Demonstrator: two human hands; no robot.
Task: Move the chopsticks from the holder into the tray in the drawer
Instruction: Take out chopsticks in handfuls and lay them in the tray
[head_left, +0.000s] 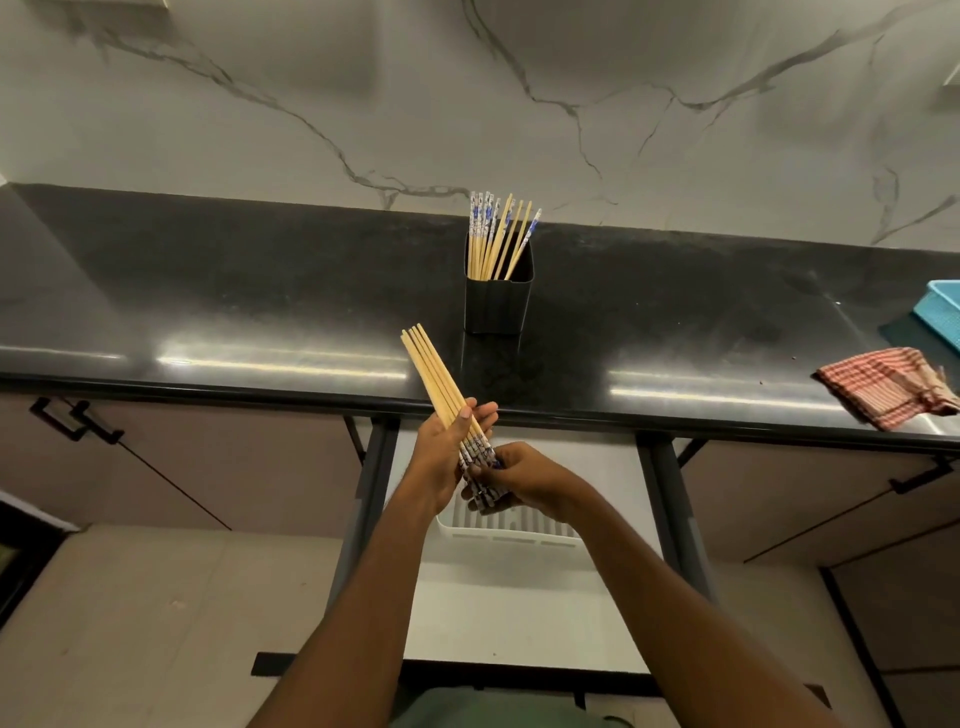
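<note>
The left hand (445, 457) holds a bundle of chopsticks (434, 371) just past the counter's (260, 312) front edge, thumb laid over the sticks, bare tips pointing up and left. The right hand (525, 478) curls round the bundle's blue-patterned ends. Beneath both hands a white tray (519, 532) lies in the open drawer (519, 603); it seems empty, though the hands hide part of it. More chopsticks (496, 236) stand in the black holder (497, 309) mid-counter. A red checked cloth (888, 392) and a blue basket (943, 312) sit at the right end.
</note>
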